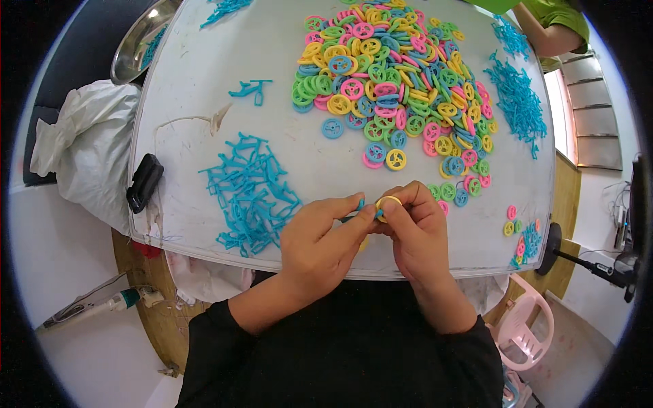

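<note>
Close together at the table's near edge, both hands are closed on small plastic parts. My left hand [314,245] pinches a small blue plastic piece [361,204], mostly hidden by the fingers. Between the fingers of my right hand [423,238] is a yellow toy wheel [389,200], held against the tip of the blue piece. Left of my left hand lies a loose pile of blue plastic frames [248,194]. Beyond my hands spreads a big heap of pink, yellow, green and blue toy wheels [401,81]. Part of another yellow piece shows just below my fingers.
The white table [183,136] carries more blue pieces [518,102] at the right and a few [253,90] at the left. A black tray [145,182], white bag [95,143] and metal bowl [136,47] line the left edge. Another person's arm [544,34] is at far right.
</note>
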### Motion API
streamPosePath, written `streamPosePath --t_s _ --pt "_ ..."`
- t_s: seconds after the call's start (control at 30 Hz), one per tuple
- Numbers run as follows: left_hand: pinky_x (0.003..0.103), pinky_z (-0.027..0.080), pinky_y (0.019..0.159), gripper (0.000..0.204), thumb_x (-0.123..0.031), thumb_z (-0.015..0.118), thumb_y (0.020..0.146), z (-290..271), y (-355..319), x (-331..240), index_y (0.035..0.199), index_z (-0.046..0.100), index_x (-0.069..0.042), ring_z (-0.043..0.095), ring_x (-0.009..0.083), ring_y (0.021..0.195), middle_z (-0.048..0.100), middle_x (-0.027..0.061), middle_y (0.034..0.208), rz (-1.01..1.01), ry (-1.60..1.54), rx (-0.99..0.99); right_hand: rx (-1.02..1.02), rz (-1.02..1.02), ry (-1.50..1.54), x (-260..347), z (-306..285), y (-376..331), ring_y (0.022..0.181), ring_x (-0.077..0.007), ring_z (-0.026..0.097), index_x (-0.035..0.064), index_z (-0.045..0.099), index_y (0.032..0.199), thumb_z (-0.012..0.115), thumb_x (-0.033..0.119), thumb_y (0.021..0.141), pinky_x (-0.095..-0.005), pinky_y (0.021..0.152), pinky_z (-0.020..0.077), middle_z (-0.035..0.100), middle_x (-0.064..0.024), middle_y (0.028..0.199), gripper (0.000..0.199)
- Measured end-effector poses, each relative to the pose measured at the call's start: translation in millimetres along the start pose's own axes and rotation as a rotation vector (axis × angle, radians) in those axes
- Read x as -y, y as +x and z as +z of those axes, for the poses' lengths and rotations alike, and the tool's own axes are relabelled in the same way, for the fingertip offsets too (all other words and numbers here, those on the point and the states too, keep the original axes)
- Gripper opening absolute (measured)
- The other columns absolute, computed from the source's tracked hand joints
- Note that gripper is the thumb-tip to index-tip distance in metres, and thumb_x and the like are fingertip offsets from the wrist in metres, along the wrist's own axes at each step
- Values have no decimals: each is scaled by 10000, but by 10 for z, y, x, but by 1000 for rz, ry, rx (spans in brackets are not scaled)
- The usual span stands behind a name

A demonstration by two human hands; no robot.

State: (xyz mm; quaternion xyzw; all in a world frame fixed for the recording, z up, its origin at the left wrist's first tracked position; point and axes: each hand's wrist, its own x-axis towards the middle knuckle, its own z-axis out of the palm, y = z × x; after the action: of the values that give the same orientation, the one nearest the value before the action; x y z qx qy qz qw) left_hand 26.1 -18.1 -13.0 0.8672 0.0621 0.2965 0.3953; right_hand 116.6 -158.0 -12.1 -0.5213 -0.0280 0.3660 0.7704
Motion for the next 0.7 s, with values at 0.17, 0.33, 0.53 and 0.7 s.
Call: streamPosePath --t_s 0.17,0.33,0.53,0.7 --pt "357 538 691 292 -40 766 770 -21 15 47 1056 702 -40 680 276 823 703 117 986 45 40 67 36 11 -248 147 -82 24 869 -147 659 5 558 1017 599 70 978 -333 756 615 639 -73 961 86" --pt "370 527 679 389 -83 782 773 -85 51 25 1135 644 -47 669 287 820 689 112 945 28 19 166 93 -130 -617 161 -132 -18 824 -124 648 -21 590 1198 601 37 969 -296 740 598 627 -58 931 236" --pt "374 516 676 428 -102 798 772 -109 42 46 1162 625 -70 664 278 823 685 94 947 -57 -105 234 230 -362 -749 220 -175 -24 750 -143 624 -21 650 1195 679 -10 874 -253 678 537 643 -79 903 322" --pt "366 524 690 432 -117 803 779 -97 -20 63 1165 614 -79 674 265 842 684 78 964 -98 -185 201 300 -410 -850 300 -171 -82 743 -170 619 7 648 1233 711 -33 802 -264 649 505 652 -87 896 438"
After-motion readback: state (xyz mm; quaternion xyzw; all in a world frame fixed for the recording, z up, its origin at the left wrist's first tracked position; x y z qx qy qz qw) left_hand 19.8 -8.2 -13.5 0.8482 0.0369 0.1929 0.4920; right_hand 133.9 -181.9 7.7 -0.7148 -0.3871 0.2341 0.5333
